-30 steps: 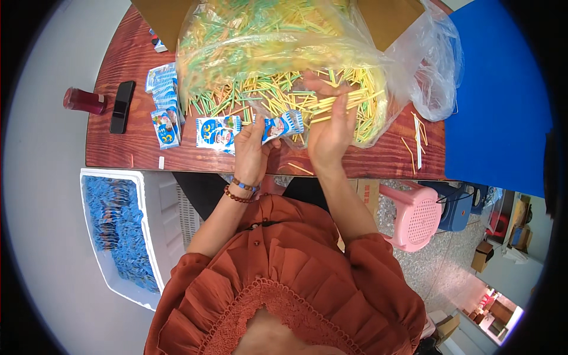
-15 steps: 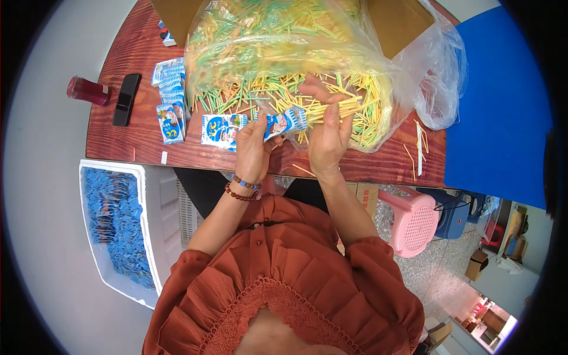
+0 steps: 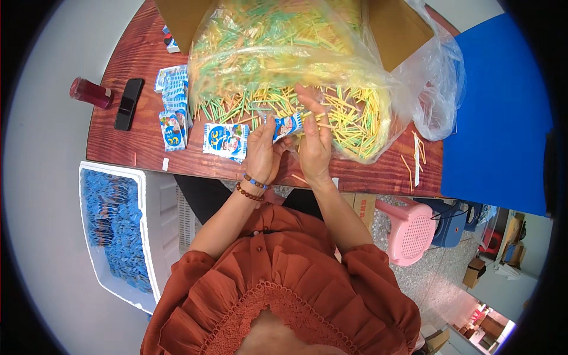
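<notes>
My left hand pinches a small blue-and-white printed packet over the table's near edge. Close against the packet's right end is my right hand, its thumb and fingers closed on a few thin yellow sticks. The sticks meet the packet's end; how far they reach inside I cannot tell. Just beyond both hands, a clear plastic bag lies full of loose yellow, green and orange sticks, many spilling at its mouth. Left of my left hand, flat packets lie on the wood.
A stack of packets, a black phone and a red-filled bottle are on the table's left. A white foam box below holds many blue packets. Loose sticks lie at right; a pink stool stands below.
My right hand has moved left with the yellow sticks, up to the packet's end. My left hand, with the packet, has shifted slightly right and nearer to me.
</notes>
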